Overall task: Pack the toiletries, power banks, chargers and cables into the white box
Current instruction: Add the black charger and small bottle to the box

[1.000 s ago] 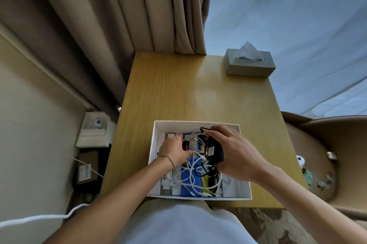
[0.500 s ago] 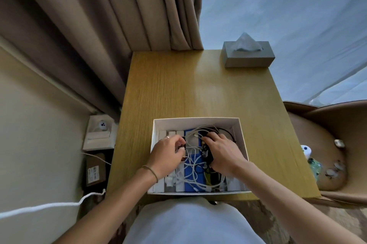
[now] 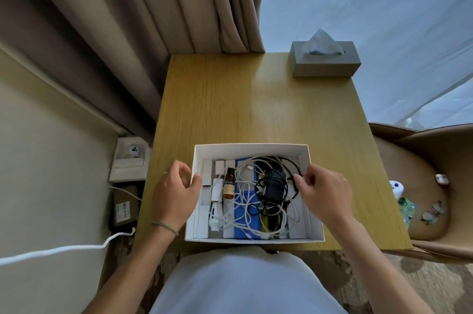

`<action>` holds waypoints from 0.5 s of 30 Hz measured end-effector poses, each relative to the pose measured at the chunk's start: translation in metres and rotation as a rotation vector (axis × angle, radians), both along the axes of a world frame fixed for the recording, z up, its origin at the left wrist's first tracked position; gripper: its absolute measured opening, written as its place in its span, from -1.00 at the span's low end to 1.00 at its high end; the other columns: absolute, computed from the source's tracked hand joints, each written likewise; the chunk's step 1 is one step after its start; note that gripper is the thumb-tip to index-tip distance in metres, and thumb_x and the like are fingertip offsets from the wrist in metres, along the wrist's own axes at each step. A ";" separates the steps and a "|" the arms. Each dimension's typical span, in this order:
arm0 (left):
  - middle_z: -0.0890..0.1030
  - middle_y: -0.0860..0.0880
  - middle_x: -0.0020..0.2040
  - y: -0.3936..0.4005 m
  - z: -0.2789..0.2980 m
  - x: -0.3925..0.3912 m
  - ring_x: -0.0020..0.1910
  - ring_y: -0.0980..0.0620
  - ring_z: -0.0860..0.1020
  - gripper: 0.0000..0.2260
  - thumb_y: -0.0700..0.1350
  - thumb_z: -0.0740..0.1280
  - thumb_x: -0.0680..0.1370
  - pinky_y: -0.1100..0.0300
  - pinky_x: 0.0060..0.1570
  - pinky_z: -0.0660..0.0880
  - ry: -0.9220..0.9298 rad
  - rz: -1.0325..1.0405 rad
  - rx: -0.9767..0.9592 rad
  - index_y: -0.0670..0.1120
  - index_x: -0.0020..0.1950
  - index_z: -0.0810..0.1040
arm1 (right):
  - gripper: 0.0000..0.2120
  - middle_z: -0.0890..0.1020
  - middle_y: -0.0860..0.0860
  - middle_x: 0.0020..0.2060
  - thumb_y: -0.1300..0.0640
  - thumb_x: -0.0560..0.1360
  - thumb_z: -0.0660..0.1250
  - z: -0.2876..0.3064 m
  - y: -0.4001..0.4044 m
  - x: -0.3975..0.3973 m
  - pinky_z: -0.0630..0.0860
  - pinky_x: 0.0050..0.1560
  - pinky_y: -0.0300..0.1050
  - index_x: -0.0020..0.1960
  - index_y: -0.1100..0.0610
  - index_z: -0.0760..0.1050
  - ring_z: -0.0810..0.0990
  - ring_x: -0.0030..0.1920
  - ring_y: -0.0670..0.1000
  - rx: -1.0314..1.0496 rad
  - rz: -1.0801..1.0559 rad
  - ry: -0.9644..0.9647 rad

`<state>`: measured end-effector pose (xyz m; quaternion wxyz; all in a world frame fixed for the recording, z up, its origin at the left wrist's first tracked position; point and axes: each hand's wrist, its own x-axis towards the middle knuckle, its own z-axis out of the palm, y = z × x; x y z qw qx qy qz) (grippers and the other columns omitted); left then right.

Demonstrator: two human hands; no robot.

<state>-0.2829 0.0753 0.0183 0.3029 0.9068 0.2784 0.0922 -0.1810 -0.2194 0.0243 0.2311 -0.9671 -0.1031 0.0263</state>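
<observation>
The open white cardboard box (image 3: pixel 252 150), full of tangled cables, sits between both hands. The left hand (image 3: pixel 176 192) curls loosely at its left wall, the right hand (image 3: pixel 323 191) at its right wall, neither gripping anything.

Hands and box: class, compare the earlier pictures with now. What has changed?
Both hands left the box's contents: left hand moved to the box's left wall, right hand to its right side, letting go of the black charger. Box, cables, bottle and tissue box stayed.
</observation>
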 end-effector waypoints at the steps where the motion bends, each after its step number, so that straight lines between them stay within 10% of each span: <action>1: 0.49 0.00 -0.39 0.001 -0.004 -0.002 -0.40 -0.01 0.47 -0.79 0.02 0.37 0.54 0.15 -0.43 0.37 0.049 0.013 -0.011 -0.02 -0.21 0.44 | -0.61 0.41 -0.07 -0.55 0.02 0.52 0.44 -0.006 -0.005 -0.001 0.26 -0.48 -0.15 -0.38 0.13 0.37 0.30 -0.52 -0.05 0.007 -0.015 0.019; 15: 0.32 0.01 -0.52 0.005 -0.029 -0.002 -0.55 0.04 0.29 -0.54 0.05 0.22 0.63 0.22 -0.47 0.18 0.486 -0.082 0.227 -0.07 -0.44 0.31 | -0.54 0.35 -0.09 -0.57 0.00 0.62 0.20 -0.037 -0.027 0.000 0.19 -0.54 -0.27 -0.44 0.09 0.31 0.24 -0.57 -0.08 -0.223 -0.029 0.256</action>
